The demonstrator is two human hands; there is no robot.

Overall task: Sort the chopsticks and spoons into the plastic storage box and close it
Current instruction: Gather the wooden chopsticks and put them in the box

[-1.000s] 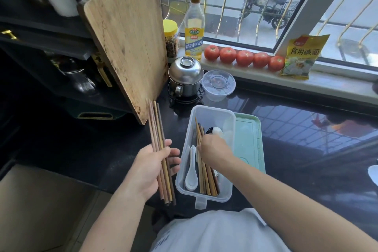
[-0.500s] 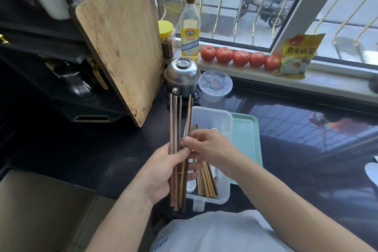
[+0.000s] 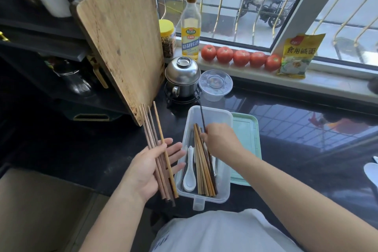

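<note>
The clear storage box (image 3: 212,116) holds chopsticks (image 3: 204,172) and a white spoon (image 3: 189,174); over it the right hand (image 3: 222,139) pinches one dark chopstick (image 3: 203,117), while left of it the flat-open left hand (image 3: 147,170) carries a bundle (image 3: 156,145).

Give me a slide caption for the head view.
Left hand holds spare chopsticks; right hand lowers a dark chopstick into the storage box.

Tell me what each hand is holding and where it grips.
The left hand carries a bundle of chopsticks across its open palm, near their lower half. The right hand pinches one dark chopstick around its middle, over the storage box.
</note>
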